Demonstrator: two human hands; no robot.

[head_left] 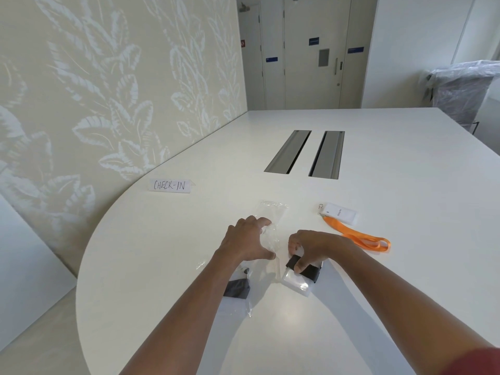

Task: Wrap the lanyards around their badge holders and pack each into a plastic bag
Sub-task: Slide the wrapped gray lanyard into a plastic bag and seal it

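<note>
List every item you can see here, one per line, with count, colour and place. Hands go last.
Table: one, white, fills the foreground.
Cable slots: two, grey, table centre.
CHECK-IN sign: one, white with handwriting, left on the table.
Orange lanyard: one, unwrapped, right of the hands.
White badge holder: one, clipped to the orange lanyard.
Empty plastic bag: one, clear, under the left hand.
Wrapped badge holder: one, clear with a black lanyard, under the right hand.
Bagged bundle: one, dark, beneath the left forearm.
Doors: pale, back wall; count unclear.
Left hand: touches the empty plastic bag.
Right hand: fingers pinch the wrapped badge holder.
</note>
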